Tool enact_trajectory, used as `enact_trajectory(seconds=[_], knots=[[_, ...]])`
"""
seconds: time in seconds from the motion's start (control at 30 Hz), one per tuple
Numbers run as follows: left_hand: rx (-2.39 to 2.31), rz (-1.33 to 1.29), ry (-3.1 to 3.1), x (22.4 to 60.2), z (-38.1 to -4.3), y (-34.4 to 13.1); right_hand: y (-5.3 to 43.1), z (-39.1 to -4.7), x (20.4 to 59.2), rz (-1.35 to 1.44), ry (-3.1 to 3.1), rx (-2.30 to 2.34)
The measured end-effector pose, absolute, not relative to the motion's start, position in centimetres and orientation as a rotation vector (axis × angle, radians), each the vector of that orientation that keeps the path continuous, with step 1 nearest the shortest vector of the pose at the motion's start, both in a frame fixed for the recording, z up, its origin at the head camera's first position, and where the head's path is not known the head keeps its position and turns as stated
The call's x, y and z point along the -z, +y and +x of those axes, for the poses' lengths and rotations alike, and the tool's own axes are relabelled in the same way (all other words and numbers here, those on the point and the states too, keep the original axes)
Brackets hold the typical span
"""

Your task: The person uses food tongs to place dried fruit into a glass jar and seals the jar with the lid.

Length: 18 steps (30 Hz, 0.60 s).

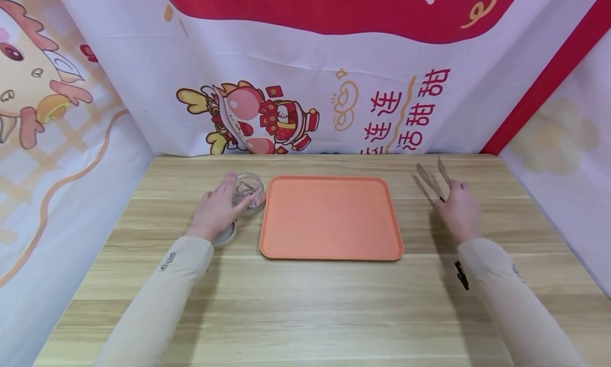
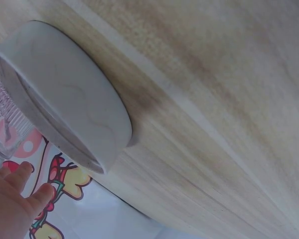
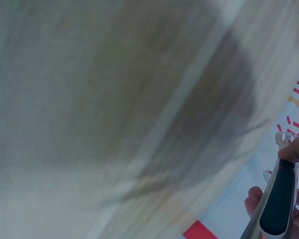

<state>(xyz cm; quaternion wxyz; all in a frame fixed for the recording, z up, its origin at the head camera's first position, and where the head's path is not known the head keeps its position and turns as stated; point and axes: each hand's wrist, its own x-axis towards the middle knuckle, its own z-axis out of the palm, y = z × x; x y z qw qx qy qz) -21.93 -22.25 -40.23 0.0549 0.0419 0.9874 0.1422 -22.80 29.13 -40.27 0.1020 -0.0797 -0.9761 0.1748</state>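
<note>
My left hand (image 1: pixel 217 208) is at a clear glass jar (image 1: pixel 249 184), its thumb along the near side and its fingers by the far left side. Something shiny lies in the jar; its kind is unclear. A round, pale grey dish or lid (image 2: pixel 72 92) stands below that wrist, partly hidden by the hand in the head view. My right hand (image 1: pixel 460 210) holds metal tongs (image 1: pixel 429 180) with a dark grip inset (image 3: pixel 280 199). Their two arms stand spread apart, tips pointing toward the back of the table, raised above its surface.
An orange rectangular tray (image 1: pixel 331 218) lies mid-table between the hands. The wood-grain table (image 1: pixel 324 314) meets a printed cloth backdrop (image 1: pixel 334 54) at the back, with cloth walls on both sides.
</note>
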Motion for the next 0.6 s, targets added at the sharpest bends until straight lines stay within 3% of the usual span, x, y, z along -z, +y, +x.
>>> enact_trajectory(seconds=[0.6], knots=[[-0.426,0.129,2.992,40.1,-21.9,-22.1,30.6,-22.2,42.0,-0.385,-2.886,-0.557]])
